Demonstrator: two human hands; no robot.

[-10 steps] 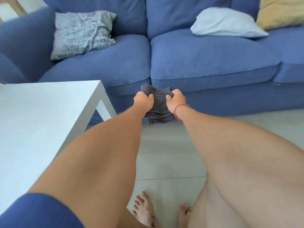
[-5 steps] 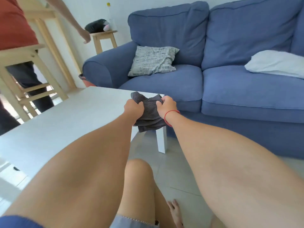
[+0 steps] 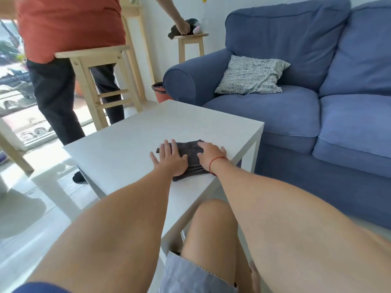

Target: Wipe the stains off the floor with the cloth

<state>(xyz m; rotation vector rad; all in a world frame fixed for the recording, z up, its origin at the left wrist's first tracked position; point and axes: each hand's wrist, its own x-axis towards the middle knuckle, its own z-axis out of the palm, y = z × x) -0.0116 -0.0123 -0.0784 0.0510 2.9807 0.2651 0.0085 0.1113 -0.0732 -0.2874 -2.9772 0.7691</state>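
The dark grey cloth (image 3: 191, 155) lies folded flat on the white coffee table (image 3: 131, 144), near its right front corner. My left hand (image 3: 171, 158) rests palm down on the cloth's left part, fingers spread. My right hand (image 3: 209, 154), with a red string at the wrist, lies flat on the cloth's right part. Neither hand grips it. The light tiled floor (image 3: 31, 229) shows at the left and under the table; no stain is visible on it.
A blue sofa (image 3: 296, 115) with a striped cushion (image 3: 251, 76) stands right of the table. Another person (image 3: 69, 49) in a red shirt stands at the back left beside a wooden stool (image 3: 99, 81). My bent knee (image 3: 209, 225) is under the table edge.
My hands carried the bunched cloth from in front of the sofa leftward over the table, set it down, and opened flat on top of it. The view turned left.
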